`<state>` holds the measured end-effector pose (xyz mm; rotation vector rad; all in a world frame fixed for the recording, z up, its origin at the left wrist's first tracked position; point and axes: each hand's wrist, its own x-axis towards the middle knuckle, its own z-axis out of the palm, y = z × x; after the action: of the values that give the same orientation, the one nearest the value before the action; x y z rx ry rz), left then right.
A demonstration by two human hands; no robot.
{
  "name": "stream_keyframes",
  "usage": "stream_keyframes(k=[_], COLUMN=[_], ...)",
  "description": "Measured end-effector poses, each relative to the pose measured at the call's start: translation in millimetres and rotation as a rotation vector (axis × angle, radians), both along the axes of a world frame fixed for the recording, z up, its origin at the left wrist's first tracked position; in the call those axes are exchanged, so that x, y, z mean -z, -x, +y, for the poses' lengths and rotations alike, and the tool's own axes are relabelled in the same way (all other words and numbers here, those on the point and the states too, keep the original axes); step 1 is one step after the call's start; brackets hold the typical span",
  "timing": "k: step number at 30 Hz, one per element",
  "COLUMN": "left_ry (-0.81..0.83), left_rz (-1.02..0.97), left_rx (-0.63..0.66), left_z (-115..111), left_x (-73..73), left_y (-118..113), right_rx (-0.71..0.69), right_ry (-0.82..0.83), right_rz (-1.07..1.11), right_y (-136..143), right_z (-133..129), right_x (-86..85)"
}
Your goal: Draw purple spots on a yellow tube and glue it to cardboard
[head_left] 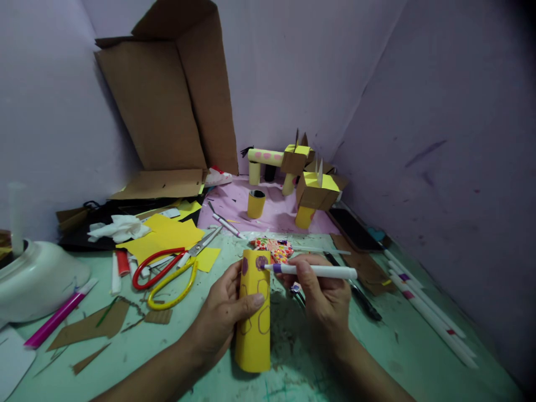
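A: Quick one: what's the L hand doing?
B: Curled firmly round a yellow paper-covered tube, thumb across the front, fingers behind the L side.
A: & the tube's where?
B: Front ctr, over the green worktop, long side running up & down in view. Can't tell if its bottom end touches.
A: R hand?
B: Closed in a writing grip on a white felt-tip marker w/ a purple collar. Tip's at the upper R spot on the tube.
A: Spots coloured?
B: Two nr the top have purple in them; the rounded outlines below are plain yellow inside.
A: What's L of the hands?
B: Scissors w/ 1 red & 1 yellow handle, blades partly open, lying partly on yellow paper. Cardboard scraps nearer the front.
A: Bkgd?
B: Pink sheet w/ a short yellow tube standing on it, plus a pink-spotted animal figure behind.
A: Far R?
B: White markers in a bunch, nr the wall.
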<state>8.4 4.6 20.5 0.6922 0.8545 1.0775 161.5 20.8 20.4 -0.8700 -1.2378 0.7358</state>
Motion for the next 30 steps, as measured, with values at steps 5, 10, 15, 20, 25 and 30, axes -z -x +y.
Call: stream_keyframes(k=[5,10,15,20,25,30], left_ry=[0.004,0.013,0.004,0.003,0.014,0.007], left_rz=[-0.013,-0.02,-0.011,-0.011,-0.013,-0.03], left_rx=[0.003,0.007,0.005,0.011,0.005,0.015], left_z=[0.3,0.2,0.2,-0.4,0.0,0.2], left_x=[-0.3,-0.6,0.8,0.4,1.2,3.1], left_y=[-0.2,-0.1,0.0,-0.2,-0.1,0.2], right_rx=[0.015,-0.009,-0.023,-0.001,-0.008,-0.01], right_ry=[0.012,0.031,0.024,0.0,-0.018,-0.014], right_rz=[0.058,0.145,0.128,0.047,-0.016,-0.044], right_y=[1.1,1.8,0.9,0.7,0.8,0.0], right_z=[0.2,0.8,1.8,2.1,0.6,-0.1], right_x=[0.3,2.8,3.9,2.3,0.6,1.6])
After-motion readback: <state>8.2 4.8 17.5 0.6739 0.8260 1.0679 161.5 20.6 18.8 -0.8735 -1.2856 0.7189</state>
